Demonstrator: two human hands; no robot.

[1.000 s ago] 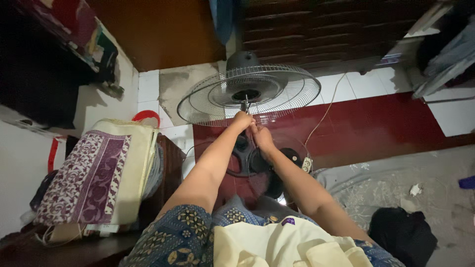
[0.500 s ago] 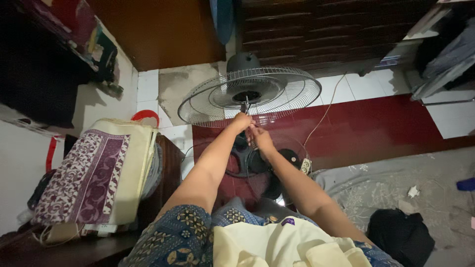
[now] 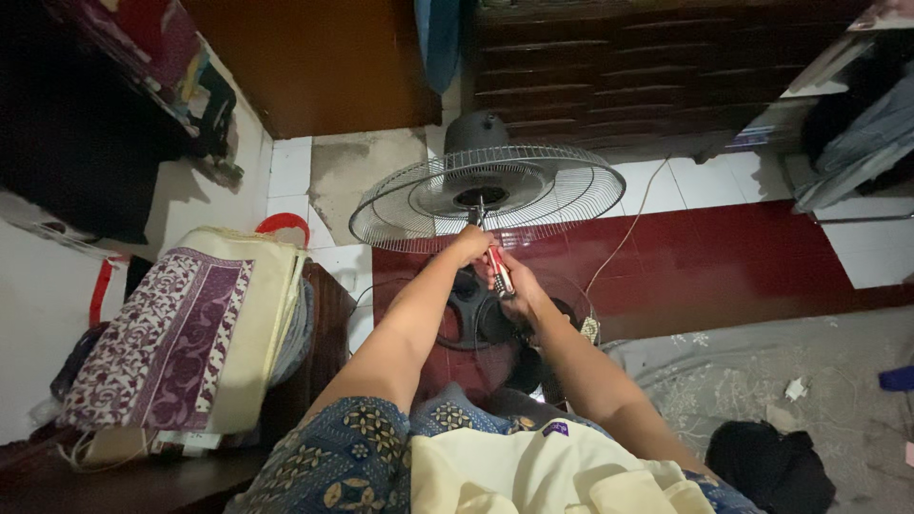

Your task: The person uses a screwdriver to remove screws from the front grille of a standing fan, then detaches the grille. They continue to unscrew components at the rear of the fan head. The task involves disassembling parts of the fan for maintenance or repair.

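A dim room seen from above. The floor is mixed: white tiles [image 3: 700, 186] near the far wall, a band of glossy dark red floor [image 3: 724, 262] in front of them, and a grey patterned mat [image 3: 762, 381] at the lower right. A brown wooden door [image 3: 314, 62] stands at the top, with a dark slatted cabinet [image 3: 619, 67] beside it. On the left a low wooden table [image 3: 319, 352] carries folded cloths [image 3: 186, 338], purple-patterned and cream. A black bag [image 3: 771, 466] lies on the mat. Light is weak and warm, and reflects faintly off the red floor
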